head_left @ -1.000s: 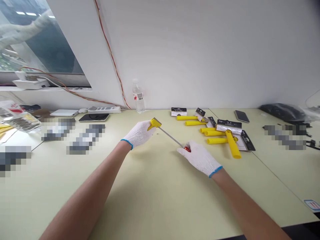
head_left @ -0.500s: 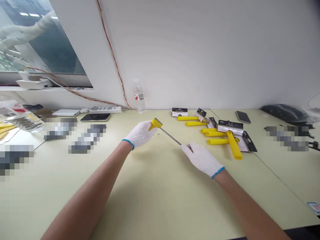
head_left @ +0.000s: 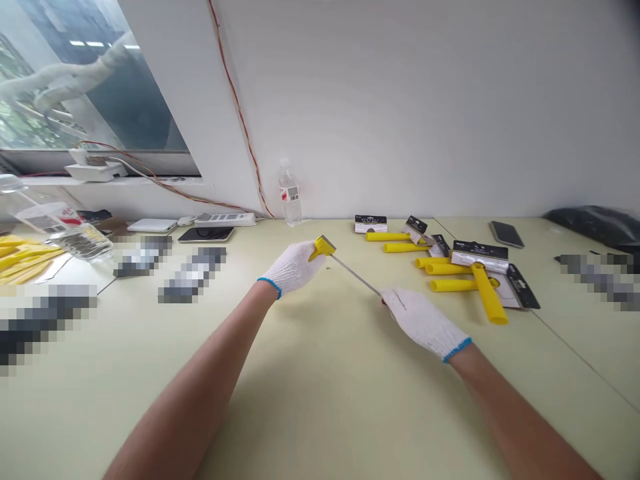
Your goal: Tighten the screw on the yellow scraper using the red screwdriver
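- Scraper (head_left: 323, 248) sits in the left hand (head_left: 293, 267), held above the table (head_left: 310, 393) at mid-frame; only its yellow head pokes out of the glove, the metal edge facing up and away.
- Screwdriver (head_left: 357, 275) runs as a thin metal shaft between the two hands, its long axis slanting from the scraper head down and right to the right hand (head_left: 420, 320).
- Tip end meets the scraper head just beside the left fingers; I cannot tell whether it is seated in a screw.
- Handle end is wholly buried in the right glove, so its colour and shape do not show.
- Left hand is closed around the scraper, knuckles up, forearm coming in from the lower left.
- Right hand is closed around the screwdriver handle, back of the glove up, forearm coming in from the lower right.
- Both hands are about level, well apart, with the shaft bridging the gap; the left is nearer the scraper head.
- Pile of yellow scrapers (head_left: 470, 277) with black cards lies on the table, right of the right hand and apart from it.
- Bottle (head_left: 291, 195) stands upright at the wall, behind the hands.
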Demonstrator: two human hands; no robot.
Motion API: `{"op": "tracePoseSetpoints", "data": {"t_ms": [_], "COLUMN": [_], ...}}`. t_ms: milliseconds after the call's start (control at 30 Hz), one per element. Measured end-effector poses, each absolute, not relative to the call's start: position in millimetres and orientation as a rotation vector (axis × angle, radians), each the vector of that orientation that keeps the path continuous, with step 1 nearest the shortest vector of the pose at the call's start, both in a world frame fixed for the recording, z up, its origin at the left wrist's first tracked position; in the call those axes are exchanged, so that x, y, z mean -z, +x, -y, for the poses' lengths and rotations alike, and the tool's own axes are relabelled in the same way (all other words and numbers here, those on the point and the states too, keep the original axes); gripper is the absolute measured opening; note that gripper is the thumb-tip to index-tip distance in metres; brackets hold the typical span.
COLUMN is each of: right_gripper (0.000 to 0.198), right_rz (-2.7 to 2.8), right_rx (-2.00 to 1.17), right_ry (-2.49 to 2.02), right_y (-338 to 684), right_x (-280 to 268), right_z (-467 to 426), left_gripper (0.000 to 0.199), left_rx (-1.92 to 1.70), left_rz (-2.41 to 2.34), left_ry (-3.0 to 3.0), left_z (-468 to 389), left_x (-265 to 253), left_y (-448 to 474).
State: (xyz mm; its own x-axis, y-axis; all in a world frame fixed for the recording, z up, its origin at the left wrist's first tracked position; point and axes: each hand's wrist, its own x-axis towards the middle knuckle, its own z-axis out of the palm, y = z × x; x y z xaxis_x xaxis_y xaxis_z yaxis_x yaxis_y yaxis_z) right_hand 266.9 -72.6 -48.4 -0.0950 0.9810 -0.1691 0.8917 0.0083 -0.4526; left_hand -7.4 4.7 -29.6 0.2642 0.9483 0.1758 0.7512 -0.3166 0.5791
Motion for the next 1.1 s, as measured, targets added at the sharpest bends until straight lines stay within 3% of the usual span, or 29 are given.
{"op": "tracePoseSetpoints", "data": {"t_ms": [100,300,633,1100], "right_gripper": [0.034,0.042,0.04,0.04], "right_rz": [2.035,2.012,1.933,1.978], "right_rx": [-0.629,-0.485,-0.635,-0.587], "right_ry": [-2.063,-2.093,-2.084,-2.057], "right_y": [266.5,262.6,264.8,265.7], "right_x": [47.5,50.4,49.9,50.4], "right_z": [73.6,74.0,73.3,73.8], "left_gripper": [0.026,0.027,0.029,0.028], "left_rx": [-0.707,-0.739,-0.656,-0.645], "left_rz": [-1.539,-1.531,-1.573,-1.585], "left_ry": [2.146,2.108,2.117,2.121], "left_z": [-5.3,-4.5,-5.3,-9.2], "left_x": [30.1,29.3,30.3,36.0], "left_y": [-8.3,-6.1,-7.4,-14.3]}}
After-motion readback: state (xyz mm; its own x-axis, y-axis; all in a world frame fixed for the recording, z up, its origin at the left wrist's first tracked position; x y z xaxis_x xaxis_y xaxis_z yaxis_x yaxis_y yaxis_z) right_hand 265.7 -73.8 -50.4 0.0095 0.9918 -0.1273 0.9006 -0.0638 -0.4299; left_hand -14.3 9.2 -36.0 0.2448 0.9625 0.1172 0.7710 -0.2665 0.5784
